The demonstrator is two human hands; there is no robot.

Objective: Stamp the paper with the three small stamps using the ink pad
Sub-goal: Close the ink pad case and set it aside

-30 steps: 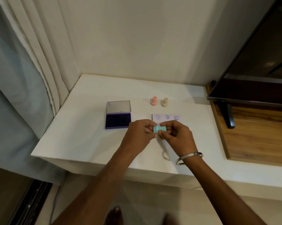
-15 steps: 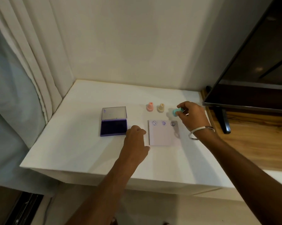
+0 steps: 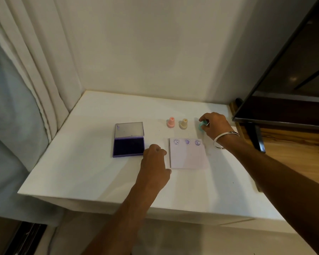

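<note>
Head view, person at a white bench (image 3: 92, 173); I read the scene as follows. Right hand (image 3: 214, 124) reaches to the far right of the stamp row, its fingers (image 3: 202, 120) curled round the teal stamp (image 3: 201, 125), which sits low against the bench surface; whether its base already touches I cannot tell. Pink stamp (image 3: 171, 122) and cream stamp (image 3: 183, 123) stand upright, side by side, to the left of the teal one, all three in a line behind the paper (image 3: 189, 155); the teal stamp's long axis appears tilted, partly hidden by the hand. Paper lies flat in front of the row, bearing three purple prints along its far edge; I judge the stamping itself to be finished. Ink pad (image 3: 128, 146) lies open, well left of the paper, lid (image 3: 129, 130) raised at the back. Left hand (image 3: 155, 162) rests on the bench between ink pad and paper, fingers loosely curled and holding nothing, thumb side just beside the paper's left edge. Governing relation: the teal stamp lies directly under the right fingers, in line with the other two, so the right hand is the only one placed to set it upright; the left hand is nearer the ink pad, whose lid I judge still wants closing
</note>
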